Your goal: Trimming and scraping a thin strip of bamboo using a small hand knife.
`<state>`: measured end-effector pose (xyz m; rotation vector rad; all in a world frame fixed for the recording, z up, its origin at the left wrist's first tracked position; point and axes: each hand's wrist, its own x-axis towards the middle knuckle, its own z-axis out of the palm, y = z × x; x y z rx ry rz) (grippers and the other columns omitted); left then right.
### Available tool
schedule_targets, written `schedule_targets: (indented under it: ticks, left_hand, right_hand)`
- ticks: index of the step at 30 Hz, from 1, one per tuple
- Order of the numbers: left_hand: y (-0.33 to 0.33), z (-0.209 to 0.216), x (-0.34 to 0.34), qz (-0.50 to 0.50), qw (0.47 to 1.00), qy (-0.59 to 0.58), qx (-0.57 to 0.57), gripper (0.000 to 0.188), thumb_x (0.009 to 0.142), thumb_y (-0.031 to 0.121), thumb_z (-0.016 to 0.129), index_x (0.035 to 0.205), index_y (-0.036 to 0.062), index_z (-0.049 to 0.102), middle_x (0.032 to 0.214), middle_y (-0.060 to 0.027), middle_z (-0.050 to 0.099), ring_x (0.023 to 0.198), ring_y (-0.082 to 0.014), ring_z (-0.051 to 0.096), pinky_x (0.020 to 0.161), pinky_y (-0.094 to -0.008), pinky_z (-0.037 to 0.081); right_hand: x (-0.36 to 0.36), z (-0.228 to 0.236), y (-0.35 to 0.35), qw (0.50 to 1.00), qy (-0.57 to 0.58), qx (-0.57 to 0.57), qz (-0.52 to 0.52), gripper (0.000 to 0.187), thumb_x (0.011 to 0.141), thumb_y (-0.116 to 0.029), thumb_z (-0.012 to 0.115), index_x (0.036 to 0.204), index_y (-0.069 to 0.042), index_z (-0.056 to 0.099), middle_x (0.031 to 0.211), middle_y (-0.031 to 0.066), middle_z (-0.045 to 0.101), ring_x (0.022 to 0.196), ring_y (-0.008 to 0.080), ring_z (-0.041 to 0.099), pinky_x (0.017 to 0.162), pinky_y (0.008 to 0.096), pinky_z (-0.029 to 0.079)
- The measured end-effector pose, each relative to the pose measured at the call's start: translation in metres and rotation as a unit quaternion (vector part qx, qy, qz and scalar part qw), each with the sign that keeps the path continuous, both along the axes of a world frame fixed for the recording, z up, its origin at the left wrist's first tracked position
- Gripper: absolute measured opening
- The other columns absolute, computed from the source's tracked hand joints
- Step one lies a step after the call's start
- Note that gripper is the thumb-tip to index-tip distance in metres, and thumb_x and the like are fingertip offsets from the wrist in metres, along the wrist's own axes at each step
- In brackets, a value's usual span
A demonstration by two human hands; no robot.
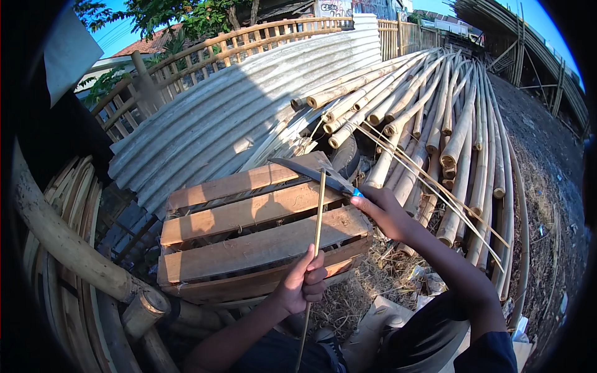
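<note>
Dark lettering (336,12) on a white panel (323,5), far side of the scene, beyond the bamboo fence (261,38). The characters appear to stand in two rows; they are small and only partly legible at this range. The blue-grey surface (375,7) immediately right is too indistinct to tell whether it bears writing.

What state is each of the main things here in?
Strip: held, nearly straight
Knife: blade bare, crossing the strip's upper end
Left hand: closed around the strip
Right hand: closed around the knife's handle
Crate: slats spaced, partly shaded
Poles: lying piled, hollow ends showing
Corrugated sheet: sloping, partly shaded
</note>
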<state>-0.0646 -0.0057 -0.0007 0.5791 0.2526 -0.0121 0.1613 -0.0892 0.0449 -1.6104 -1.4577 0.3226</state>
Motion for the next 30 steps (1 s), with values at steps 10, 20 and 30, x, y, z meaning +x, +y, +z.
schedule_targets:
  ticks: [10,20,30]
  left_hand:
    - [-0.017,0.006,-0.004,-0.025,1.000,-0.003,-0.001,0.040,0.095,0.051,0.033,0.073,0.0175,0.034,0.053,0.0073,0.017,0.039,-0.0039,0.012,0.036,-0.0202,0.010]
    - [-0.036,0.010,-0.005,0.108,0.978,0.097,0.153,0.038,0.096,0.047,0.035,0.073,0.0165,0.034,0.051,0.0067,0.019,0.038,-0.0035,0.016,0.035,-0.0216,0.012]
    - [-0.031,0.004,-0.004,0.082,0.979,0.128,0.136,0.038,0.097,0.047,0.033,0.073,0.0165,0.034,0.052,0.0062,0.020,0.039,-0.0037,0.017,0.036,-0.0208,0.013]
  right_hand:
    - [0.005,-0.018,0.016,0.974,-0.218,0.063,-0.026,0.040,0.093,-0.038,0.046,0.078,-0.001,0.054,0.054,0.0181,0.051,0.051,0.0374,0.054,0.049,0.0433,0.040]
    - [-0.034,-0.036,0.015,0.929,-0.347,0.128,0.022,0.045,0.091,-0.044,0.047,0.074,-0.004,0.054,0.042,0.0130,0.045,0.040,0.0336,0.052,0.041,0.0392,0.041]
    - [0.004,-0.035,0.033,0.953,-0.289,0.005,-0.092,0.041,0.090,-0.042,0.049,0.073,-0.005,0.057,0.048,0.0136,0.049,0.046,0.0314,0.055,0.046,0.0411,0.044]
